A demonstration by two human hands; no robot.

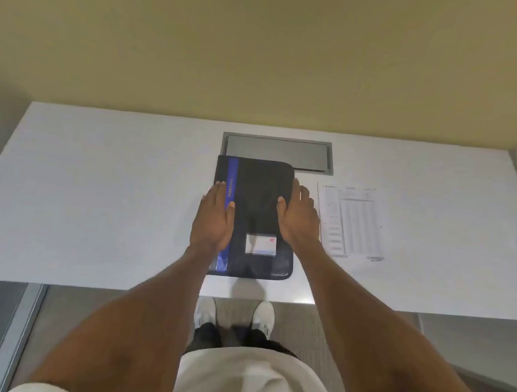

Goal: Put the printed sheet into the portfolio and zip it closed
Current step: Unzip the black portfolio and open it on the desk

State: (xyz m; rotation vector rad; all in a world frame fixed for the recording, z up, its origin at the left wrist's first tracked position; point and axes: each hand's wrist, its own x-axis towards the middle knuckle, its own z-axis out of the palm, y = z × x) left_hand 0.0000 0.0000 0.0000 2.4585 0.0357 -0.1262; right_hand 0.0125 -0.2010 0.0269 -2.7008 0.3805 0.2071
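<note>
A black portfolio (257, 195) with a blue stripe down its left side and a white label near its lower right lies closed on the white table (99, 201). My left hand (213, 220) rests flat on its left edge, over the stripe, fingers together. My right hand (298, 216) lies along its right edge, thumb on the cover and fingers at the side. Neither hand lifts or holds anything. The printed sheet (352, 222), white with a table of small text, lies flat on the table just right of the portfolio.
A grey metal cable hatch (299, 154) is set into the table just behind the portfolio, which overlaps its near left corner. A yellow wall stands behind the table. My white shoes (263, 316) show below the table's front edge.
</note>
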